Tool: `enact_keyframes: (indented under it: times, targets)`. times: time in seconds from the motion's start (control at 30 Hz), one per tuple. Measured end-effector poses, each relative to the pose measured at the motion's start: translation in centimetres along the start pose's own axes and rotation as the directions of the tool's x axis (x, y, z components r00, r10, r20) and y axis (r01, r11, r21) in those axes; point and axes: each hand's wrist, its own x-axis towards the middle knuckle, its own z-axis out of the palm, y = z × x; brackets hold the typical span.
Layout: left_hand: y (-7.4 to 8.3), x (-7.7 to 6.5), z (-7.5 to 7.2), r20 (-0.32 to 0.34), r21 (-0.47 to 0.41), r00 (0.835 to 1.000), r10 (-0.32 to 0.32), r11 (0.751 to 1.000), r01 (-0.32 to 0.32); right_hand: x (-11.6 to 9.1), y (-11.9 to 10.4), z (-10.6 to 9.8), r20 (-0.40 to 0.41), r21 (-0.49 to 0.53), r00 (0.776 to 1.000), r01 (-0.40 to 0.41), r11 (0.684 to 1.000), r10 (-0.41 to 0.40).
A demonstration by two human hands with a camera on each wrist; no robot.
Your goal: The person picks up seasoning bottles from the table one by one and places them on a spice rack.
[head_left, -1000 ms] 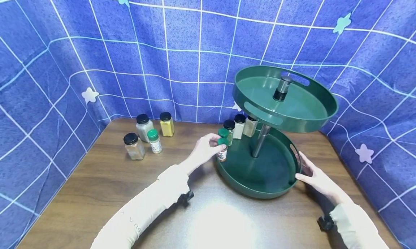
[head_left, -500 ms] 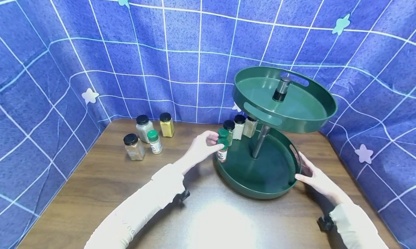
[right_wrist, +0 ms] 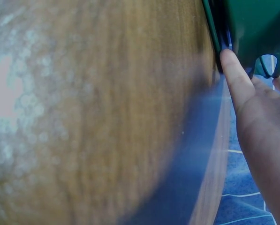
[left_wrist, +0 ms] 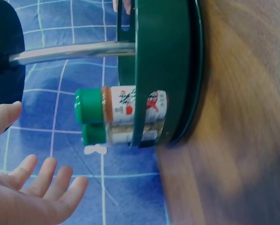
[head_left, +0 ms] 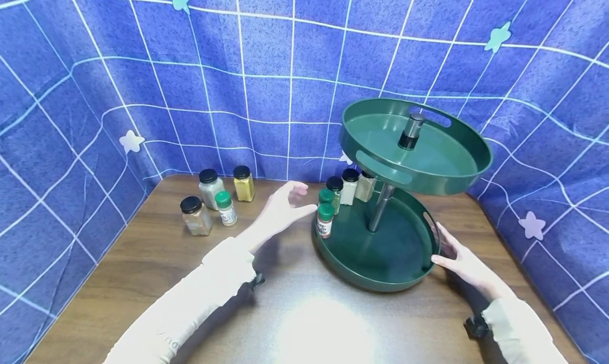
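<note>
My left hand [head_left: 278,213] is empty, its fingers spread beside a two-tier green turntable tray [head_left: 380,271]. Just right of its thumb, a green-capped spice jar [head_left: 325,221] with a white, red-printed label stands inside the lower tier's rim. Behind that jar is a second green-capped jar [head_left: 325,196], partly hidden. A black-capped jar of green flakes [head_left: 335,192] and two pale jars continue the row. My right hand [head_left: 459,255] holds the lower tier's right side, thumb at the rim and fingers by the handle cutout. In the right wrist view, its thumb [right_wrist: 238,79] presses the tray's edge.
Left on the wooden table [head_left: 157,279] stand a brown spice jar [head_left: 196,216], a grey-white jar [head_left: 211,188], a yellow jar [head_left: 244,184] and a green-capped jar [head_left: 226,209]. The upper tier [head_left: 414,158] overhangs the lower one. A blue patterned cloth [head_left: 266,105] hangs behind.
My left hand has let go of the front green-capped spice jar and drawn back to the left, fingers opening. The jar stays on the lower tier. My right hand has not moved.
</note>
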Motion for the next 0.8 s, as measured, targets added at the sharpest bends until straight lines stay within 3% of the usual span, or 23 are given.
enact_keyframes:
  times: [0.43,0.8]
  targets:
    - [0.6,-0.9,-3.6,-0.074,0.018,0.997,0.018,1.000,-0.017,0.0,0.0,-0.1,-0.006,0.006,1.000,0.027,1.000,-0.027]
    - [0.3,-2.6,-6.5,-0.138,0.164,0.988,0.067,0.985,-0.043,-0.1,0.3,0.0,-0.019,-0.004,0.999,0.036,0.999,-0.037]
